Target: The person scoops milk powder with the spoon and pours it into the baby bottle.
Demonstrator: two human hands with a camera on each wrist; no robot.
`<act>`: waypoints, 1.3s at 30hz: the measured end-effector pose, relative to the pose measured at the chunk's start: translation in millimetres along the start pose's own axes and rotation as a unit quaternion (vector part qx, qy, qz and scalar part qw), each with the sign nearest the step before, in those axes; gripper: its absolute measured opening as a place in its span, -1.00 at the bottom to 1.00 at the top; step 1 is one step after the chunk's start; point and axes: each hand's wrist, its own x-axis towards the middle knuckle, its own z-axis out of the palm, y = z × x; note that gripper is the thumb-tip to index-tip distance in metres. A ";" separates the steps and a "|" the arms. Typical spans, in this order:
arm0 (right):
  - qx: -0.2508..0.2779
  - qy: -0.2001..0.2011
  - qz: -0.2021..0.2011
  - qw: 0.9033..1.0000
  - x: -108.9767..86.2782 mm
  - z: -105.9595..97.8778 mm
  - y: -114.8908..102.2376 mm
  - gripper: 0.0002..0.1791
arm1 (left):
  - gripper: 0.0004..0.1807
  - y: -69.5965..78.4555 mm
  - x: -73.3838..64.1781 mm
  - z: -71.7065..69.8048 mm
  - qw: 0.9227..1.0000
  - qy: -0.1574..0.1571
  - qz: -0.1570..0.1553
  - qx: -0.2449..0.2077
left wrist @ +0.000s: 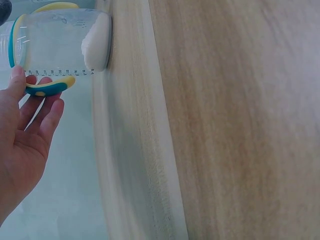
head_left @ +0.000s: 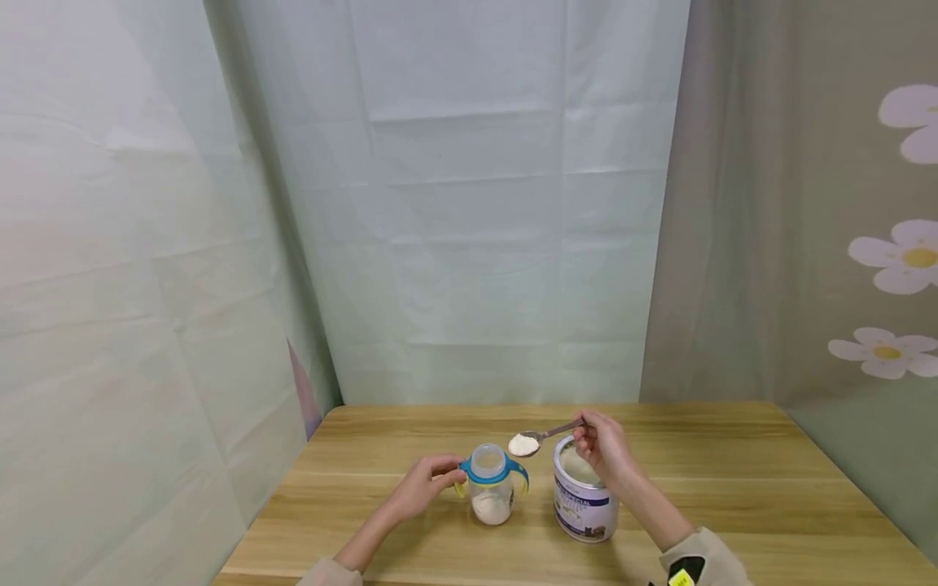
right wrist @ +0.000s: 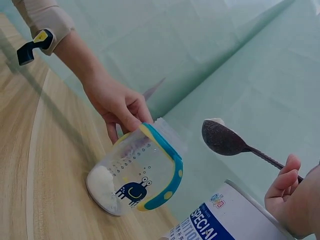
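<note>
A clear baby bottle (head_left: 493, 498) with a blue and yellow two-handled collar stands uncapped on the table, white powder at its bottom. My left hand (head_left: 427, 486) grips one of its handles (left wrist: 50, 89), thumb on top and fingers beneath. In my right hand (head_left: 604, 446) I pinch a metal spoon (head_left: 542, 435) by its handle, with a heap of white powder (head_left: 523, 444) in the bowl. The spoon's bowl hangs level between the bottle and an open tin (head_left: 586, 509), higher than the bottle's mouth. Pale powder shows inside the tin, partly hidden by my right hand.
The wooden table (head_left: 696, 480) spreads out on both sides. Pale curtains (head_left: 469, 244) hang behind it and to the left, and a curtain with white flowers (head_left: 897, 256) hangs at the right.
</note>
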 end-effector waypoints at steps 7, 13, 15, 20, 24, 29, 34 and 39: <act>-0.006 -0.006 0.006 1.000 0.0 2.3 0.7 -0.69 | -0.73 0.9 0.1 -0.4 1.000 0.005 0.003 0.009; -0.011 -0.013 0.007 1.000 0.0 3.5 0.4 -0.69 | -0.74 -0.8 2.2 -0.7 1.000 0.005 0.000 0.010; -0.013 -0.016 0.006 1.000 -0.1 3.5 0.5 -0.69 | -0.74 -1.3 2.2 -0.8 1.000 0.006 0.003 0.010; -0.017 -0.020 0.011 1.000 0.1 3.4 0.9 -0.70 | -0.73 -1.9 1.4 -1.2 1.000 0.007 0.011 0.012; -0.012 -0.023 0.013 1.000 0.8 3.7 0.3 -0.69 | -0.73 -2.2 2.2 -1.0 1.000 0.006 0.008 0.011; -0.010 -0.022 0.013 1.000 0.4 6.0 -0.1 -0.68 | -0.74 -1.7 2.8 -0.4 1.000 0.004 0.004 0.008; -0.012 -0.027 0.016 0.999 1.2 7.6 1.6 -0.67 | -0.75 -2.6 2.5 -0.2 1.000 0.005 0.009 0.009; -0.007 -0.027 0.021 0.999 1.1 9.6 2.0 -0.67 | -0.75 -2.1 1.9 0.0 1.000 0.007 0.011 0.011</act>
